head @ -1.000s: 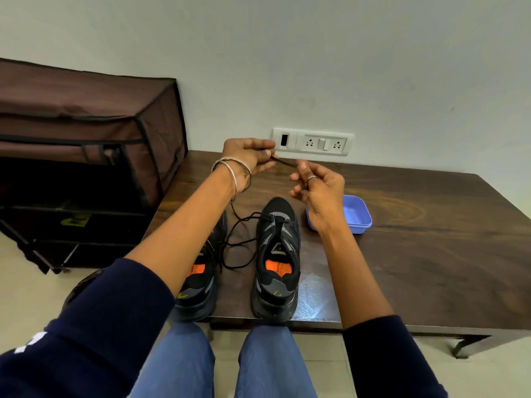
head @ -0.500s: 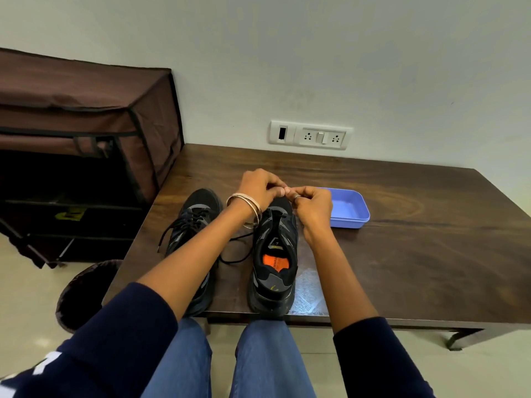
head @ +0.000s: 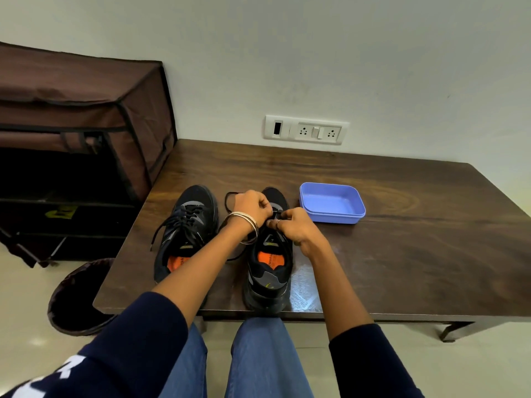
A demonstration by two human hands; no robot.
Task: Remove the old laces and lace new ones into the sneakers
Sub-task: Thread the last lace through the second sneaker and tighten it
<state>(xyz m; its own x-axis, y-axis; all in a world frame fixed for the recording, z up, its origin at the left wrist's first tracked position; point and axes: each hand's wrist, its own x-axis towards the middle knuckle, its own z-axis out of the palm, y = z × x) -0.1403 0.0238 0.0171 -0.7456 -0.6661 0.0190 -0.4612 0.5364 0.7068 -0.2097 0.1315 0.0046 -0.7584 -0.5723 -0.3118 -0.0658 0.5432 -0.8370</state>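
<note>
Two black sneakers with orange insoles stand side by side near the table's front edge. The left sneaker (head: 184,231) is laced, its lace ends hanging loose to the left. Over the front eyelets of the right sneaker (head: 268,277) my left hand (head: 253,206) and my right hand (head: 293,228) meet, fingers pinched on a black lace (head: 230,196). The lace loops out behind my left hand and trails down between the two shoes. My fingertips hide the eyelets they work at.
An open blue plastic box (head: 332,202) sits just right of the shoes on the dark wooden table (head: 402,254). A brown fabric rack (head: 80,133) stands to the left, a dark bin (head: 77,297) on the floor below the table corner. A socket panel (head: 306,130) is on the wall.
Both hands dropped from up near the socket panel, where they held the lace stretched, down onto the right sneaker's front eyelets. The view tilted down a little.
</note>
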